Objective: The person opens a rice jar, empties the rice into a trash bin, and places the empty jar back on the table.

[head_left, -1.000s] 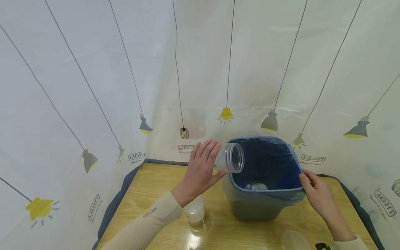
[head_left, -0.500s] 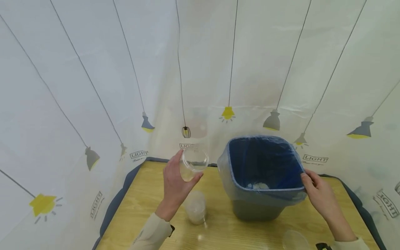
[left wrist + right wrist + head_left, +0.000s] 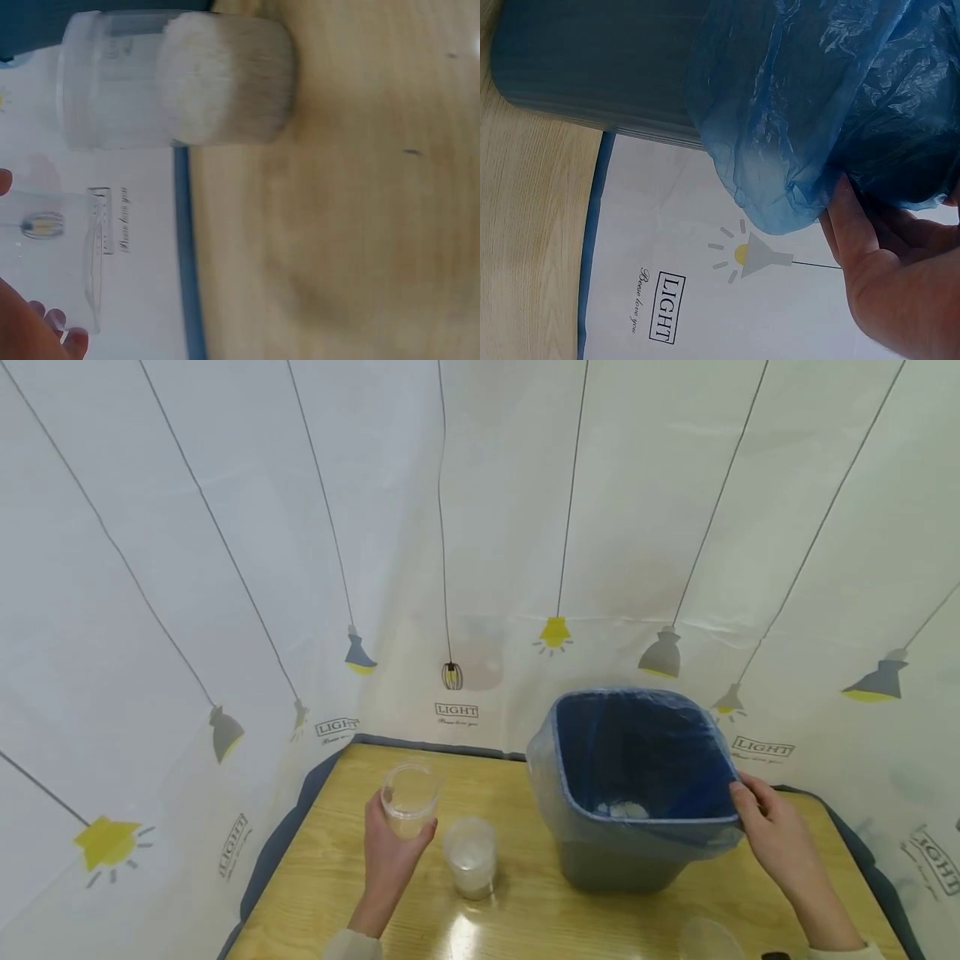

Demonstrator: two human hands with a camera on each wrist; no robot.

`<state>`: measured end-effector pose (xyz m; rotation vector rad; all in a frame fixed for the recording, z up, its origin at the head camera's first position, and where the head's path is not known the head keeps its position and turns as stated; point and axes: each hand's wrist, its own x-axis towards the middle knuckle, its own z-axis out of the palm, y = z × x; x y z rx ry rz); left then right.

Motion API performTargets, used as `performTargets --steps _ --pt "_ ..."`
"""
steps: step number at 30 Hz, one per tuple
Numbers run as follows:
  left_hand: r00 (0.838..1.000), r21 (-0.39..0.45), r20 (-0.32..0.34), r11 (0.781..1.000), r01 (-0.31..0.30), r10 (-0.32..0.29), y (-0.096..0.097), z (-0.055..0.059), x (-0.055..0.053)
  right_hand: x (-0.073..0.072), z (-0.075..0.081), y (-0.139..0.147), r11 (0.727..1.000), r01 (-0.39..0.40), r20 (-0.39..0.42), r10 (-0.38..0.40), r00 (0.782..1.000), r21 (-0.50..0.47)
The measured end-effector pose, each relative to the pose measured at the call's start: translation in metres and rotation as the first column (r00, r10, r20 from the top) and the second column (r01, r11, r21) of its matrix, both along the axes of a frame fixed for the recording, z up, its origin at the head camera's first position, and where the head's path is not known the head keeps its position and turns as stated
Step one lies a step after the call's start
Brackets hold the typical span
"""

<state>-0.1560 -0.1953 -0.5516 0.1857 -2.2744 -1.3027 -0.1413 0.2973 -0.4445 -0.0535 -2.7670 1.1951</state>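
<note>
My left hand (image 3: 392, 860) grips a clear plastic jar (image 3: 409, 802) from the side, its round mouth showing, over the left part of the table. To its right stands a second clear jar (image 3: 471, 852); in the left wrist view this jar (image 3: 202, 79) has a pale, grainy filling in its lower half. A grey trash bin (image 3: 622, 866) lined with a thin blue bag (image 3: 641, 735) stands right of the jars. With thumb and fingers my right hand (image 3: 783, 843) pinches the bin's right rim and the bag's edge. Something whitish (image 3: 622, 811) lies inside the bin.
A clear round lid (image 3: 708, 941) lies near the table's front edge, right of the middle. Behind the wooden table (image 3: 525, 918) hangs a white sheet (image 3: 480, 527) printed with lamps, with a dark blue edging along the table.
My left hand has brought the jar from its tilted position at the bin's mouth leftward and down, past the standing jar. The right hand keeps its hold on the bin's rim.
</note>
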Motion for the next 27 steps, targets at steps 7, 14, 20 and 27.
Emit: performTargets --steps 7,14,20,27 --pt "0.987 0.034 0.157 0.999 -0.029 0.024 -0.015 -0.029 0.009 0.000 0.000 0.001 0.999 -0.012 0.019 0.013 1.000 -0.039" --pt "0.971 0.016 0.238 0.999 -0.028 0.023 -0.023 -0.052 0.008 -0.001 -0.003 0.006 0.981 -0.035 0.102 0.055 0.993 -0.193" --pt "0.967 0.014 0.254 1.000 -0.026 0.022 -0.025 -0.067 0.008 -0.001 -0.005 0.007 0.973 -0.032 0.077 0.051 0.996 -0.228" --pt "0.966 0.023 0.259 1.000 0.000 -0.006 -0.027 -0.072 0.007 0.000 -0.006 0.007 0.980 0.014 0.081 0.002 0.997 -0.197"
